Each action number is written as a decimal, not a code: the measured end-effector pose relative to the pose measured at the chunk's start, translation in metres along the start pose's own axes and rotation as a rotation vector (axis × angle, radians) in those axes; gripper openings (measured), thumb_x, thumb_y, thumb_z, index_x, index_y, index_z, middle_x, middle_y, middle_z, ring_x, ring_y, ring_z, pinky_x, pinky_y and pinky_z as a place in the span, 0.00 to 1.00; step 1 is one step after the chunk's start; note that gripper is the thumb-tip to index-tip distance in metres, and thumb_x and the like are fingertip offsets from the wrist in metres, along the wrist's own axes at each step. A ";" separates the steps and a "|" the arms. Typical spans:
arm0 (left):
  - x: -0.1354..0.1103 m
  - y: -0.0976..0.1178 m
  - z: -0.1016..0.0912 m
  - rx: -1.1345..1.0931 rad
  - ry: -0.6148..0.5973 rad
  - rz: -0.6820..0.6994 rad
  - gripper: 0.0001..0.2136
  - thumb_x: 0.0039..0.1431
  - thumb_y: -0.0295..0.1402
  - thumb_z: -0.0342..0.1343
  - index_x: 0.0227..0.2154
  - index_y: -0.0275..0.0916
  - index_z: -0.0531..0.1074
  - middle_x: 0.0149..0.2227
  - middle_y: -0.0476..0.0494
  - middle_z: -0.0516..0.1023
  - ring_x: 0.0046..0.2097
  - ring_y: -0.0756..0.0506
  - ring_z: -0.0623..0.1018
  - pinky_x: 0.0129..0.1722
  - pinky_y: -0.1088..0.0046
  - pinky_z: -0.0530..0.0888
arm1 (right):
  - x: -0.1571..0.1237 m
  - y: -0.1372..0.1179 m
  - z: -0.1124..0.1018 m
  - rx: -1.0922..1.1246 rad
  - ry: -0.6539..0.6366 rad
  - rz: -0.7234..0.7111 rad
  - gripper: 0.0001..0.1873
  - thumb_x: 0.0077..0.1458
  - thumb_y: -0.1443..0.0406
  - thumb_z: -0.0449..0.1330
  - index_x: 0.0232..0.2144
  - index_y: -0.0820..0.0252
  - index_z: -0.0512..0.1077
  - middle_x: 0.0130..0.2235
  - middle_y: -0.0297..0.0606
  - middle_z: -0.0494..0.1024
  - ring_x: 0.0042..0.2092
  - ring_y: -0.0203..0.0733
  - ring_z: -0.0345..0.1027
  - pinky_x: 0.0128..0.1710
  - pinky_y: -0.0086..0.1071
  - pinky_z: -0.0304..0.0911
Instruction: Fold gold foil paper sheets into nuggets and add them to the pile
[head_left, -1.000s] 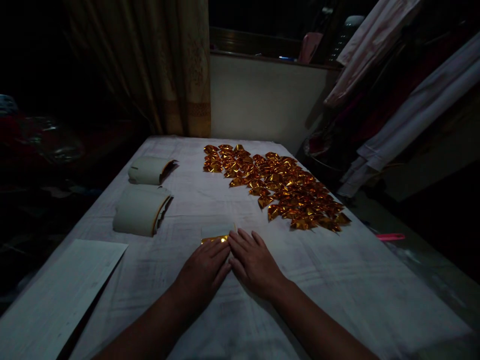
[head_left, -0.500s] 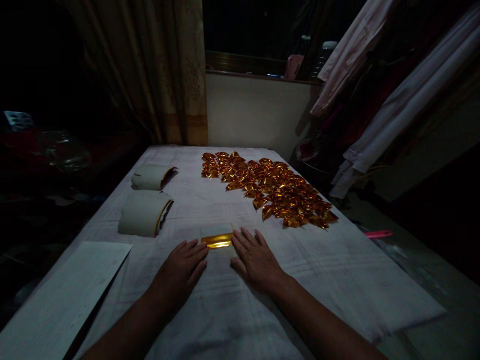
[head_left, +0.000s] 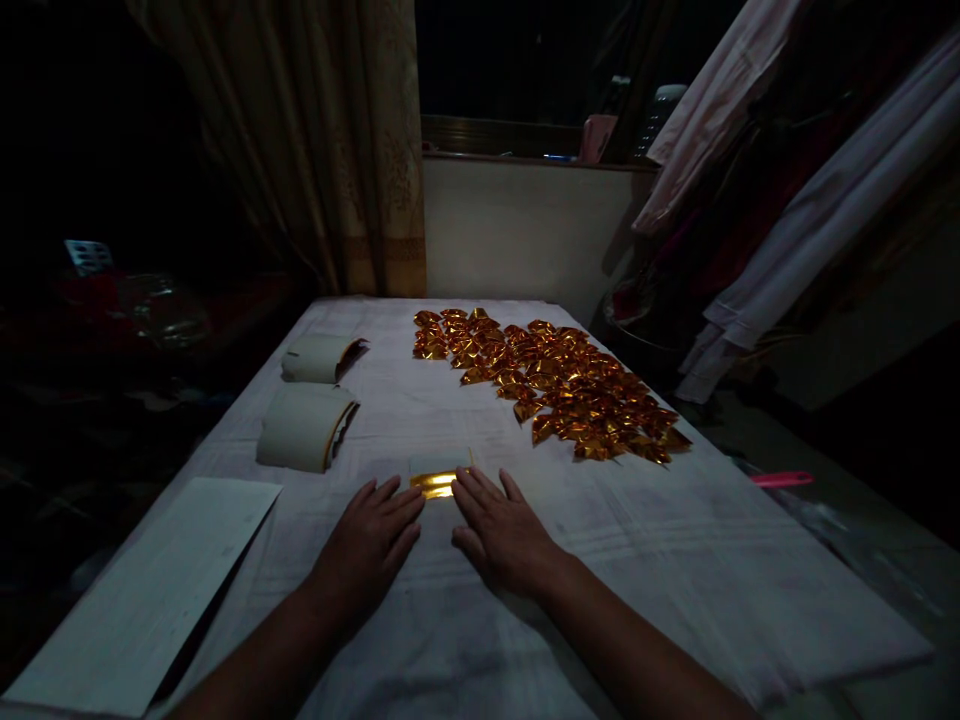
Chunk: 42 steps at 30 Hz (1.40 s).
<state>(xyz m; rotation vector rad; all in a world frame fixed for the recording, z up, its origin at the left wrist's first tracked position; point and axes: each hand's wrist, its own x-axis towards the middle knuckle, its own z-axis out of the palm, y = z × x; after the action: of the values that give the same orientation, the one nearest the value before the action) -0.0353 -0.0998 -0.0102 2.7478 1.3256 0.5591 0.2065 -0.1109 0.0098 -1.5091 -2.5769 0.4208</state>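
As both hands settle at the near edge of the cloth-covered table (head_left: 675, 550), it's the little gold foil strip (head_left: 433, 486) that sits between them, bright and flat, its far side bordered by a pale band of paper (head_left: 435, 464). Left hand (head_left: 367, 535) is palm down, fingers stretched out together, their tips right at the strip's near left corner. Right hand (head_left: 504, 530) comes in from the other side, fingers extended and flat too, its fingertips over the strip's right end; neither one is gripping anything. Beyond, to the right, gleams a crowd of folded gold foil pieces (head_left: 577, 385), packed close in a slanting spread. Across on the left, two curved grey-green pieces lie arched, the smaller one (head_left: 319, 358) just behind the larger one (head_left: 300, 430). Nearer, at the table's left edge, a long white board (head_left: 150, 590) carries small faint marks, too dim to read. Off the table in the dark at far left, a bluish patterned patch (head_left: 88, 257) shows, its detail too blurred to make out. A patterned curtain (head_left: 379, 150) hangs behind, pale clothes (head_left: 817, 220) to the right.
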 end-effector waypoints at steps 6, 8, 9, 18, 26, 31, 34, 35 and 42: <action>0.000 -0.008 -0.003 0.016 -0.040 -0.024 0.17 0.68 0.36 0.50 0.57 0.49 0.72 0.62 0.44 0.72 0.63 0.36 0.69 0.61 0.45 0.64 | -0.014 0.019 -0.005 -0.047 0.009 0.074 0.31 0.69 0.53 0.47 0.69 0.60 0.54 0.71 0.46 0.50 0.72 0.52 0.43 0.69 0.59 0.37; -0.001 -0.006 -0.004 0.029 -0.023 -0.001 0.17 0.68 0.35 0.50 0.58 0.49 0.71 0.61 0.44 0.73 0.63 0.36 0.70 0.61 0.44 0.64 | -0.012 0.022 -0.005 -0.075 0.033 0.080 0.32 0.69 0.53 0.48 0.69 0.61 0.55 0.70 0.47 0.52 0.71 0.53 0.44 0.68 0.59 0.38; -0.001 -0.004 -0.004 0.042 -0.006 0.008 0.18 0.68 0.35 0.50 0.59 0.48 0.70 0.60 0.43 0.74 0.62 0.36 0.71 0.61 0.44 0.64 | -0.011 0.024 -0.005 -0.092 0.047 0.092 0.32 0.68 0.53 0.48 0.68 0.62 0.56 0.70 0.48 0.53 0.71 0.53 0.45 0.68 0.59 0.39; 0.028 0.055 0.000 0.166 0.071 -0.044 0.12 0.63 0.31 0.56 0.49 0.42 0.75 0.49 0.41 0.80 0.53 0.35 0.75 0.60 0.46 0.63 | 0.001 0.029 -0.016 -0.176 0.320 0.094 0.24 0.64 0.63 0.57 0.61 0.60 0.67 0.65 0.51 0.65 0.66 0.55 0.57 0.64 0.54 0.50; 0.047 0.044 -0.007 0.093 -0.017 0.074 0.09 0.61 0.29 0.59 0.44 0.44 0.76 0.44 0.44 0.80 0.46 0.40 0.76 0.52 0.54 0.67 | 0.013 0.030 -0.007 -0.013 0.290 -0.178 0.12 0.64 0.67 0.57 0.46 0.54 0.77 0.50 0.40 0.80 0.49 0.42 0.73 0.49 0.34 0.65; 0.054 0.021 -0.008 0.043 0.037 0.177 0.08 0.64 0.29 0.56 0.42 0.46 0.76 0.42 0.48 0.83 0.41 0.43 0.79 0.52 0.55 0.66 | 0.020 0.032 -0.018 0.005 0.226 -0.159 0.10 0.60 0.66 0.61 0.43 0.55 0.78 0.49 0.39 0.80 0.49 0.44 0.72 0.48 0.37 0.65; 0.059 0.020 -0.006 0.070 0.070 0.207 0.06 0.66 0.30 0.53 0.38 0.42 0.76 0.35 0.47 0.82 0.36 0.44 0.79 0.52 0.55 0.67 | 0.023 0.030 -0.021 0.004 0.195 -0.115 0.07 0.57 0.64 0.63 0.39 0.56 0.78 0.46 0.39 0.80 0.47 0.45 0.72 0.47 0.38 0.64; 0.060 0.021 -0.005 0.078 0.084 0.218 0.07 0.66 0.29 0.52 0.36 0.41 0.75 0.34 0.47 0.82 0.35 0.44 0.78 0.51 0.56 0.67 | 0.023 0.029 -0.020 0.009 0.197 -0.108 0.06 0.57 0.64 0.64 0.38 0.57 0.77 0.45 0.39 0.80 0.47 0.45 0.72 0.47 0.38 0.64; 0.063 0.017 -0.002 -0.018 0.143 0.180 0.10 0.69 0.31 0.50 0.33 0.41 0.74 0.31 0.49 0.80 0.34 0.47 0.77 0.46 0.62 0.68 | 0.024 0.033 0.002 0.086 0.422 -0.200 0.08 0.63 0.61 0.60 0.42 0.53 0.77 0.44 0.37 0.81 0.44 0.42 0.71 0.43 0.37 0.61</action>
<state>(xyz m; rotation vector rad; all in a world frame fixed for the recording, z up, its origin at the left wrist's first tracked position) 0.0127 -0.0627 0.0138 2.8786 1.0956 0.7877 0.2221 -0.0745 -0.0025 -1.1486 -2.3102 0.1640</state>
